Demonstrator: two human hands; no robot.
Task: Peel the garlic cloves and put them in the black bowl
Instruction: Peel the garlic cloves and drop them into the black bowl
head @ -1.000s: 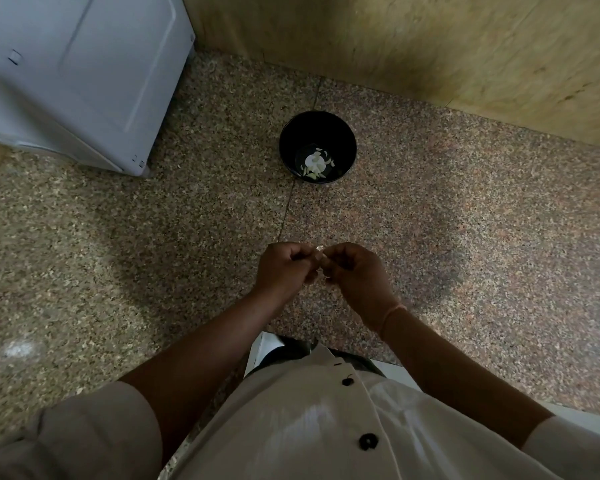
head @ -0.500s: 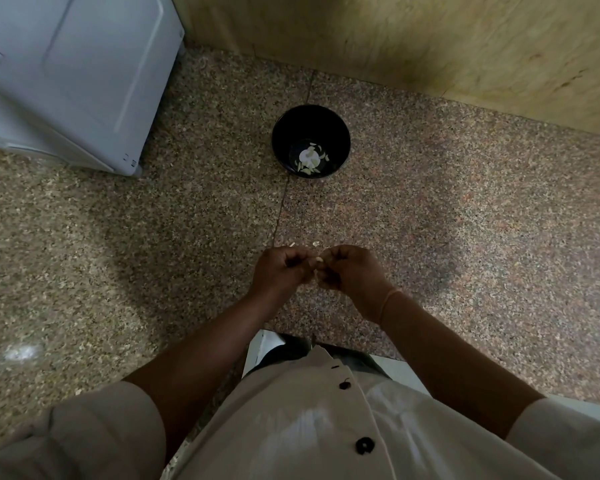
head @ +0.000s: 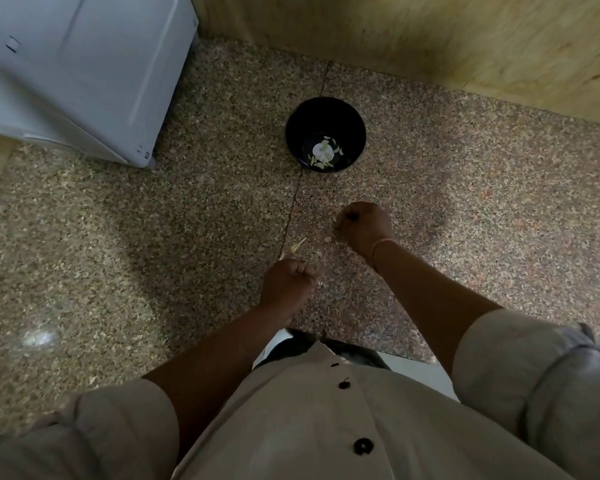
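Below the head camera, left hand (head: pixel 288 282) and right hand (head: pixel 364 225) are clenched apart over the counter (head: pixel 465 202); whether either hides a garlic clove I cannot tell. Peeled cloves (head: pixel 323 152) lie in the black bowl (head: pixel 300 128) (probably light, firm, slippery bare: pinch the ends).

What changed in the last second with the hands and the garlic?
The hands have parted: the right hand moved forward toward the black bowl, while the left hand stayed nearer the body. Both are curled. Peel scraps now lie between them. The bowl stayed put.
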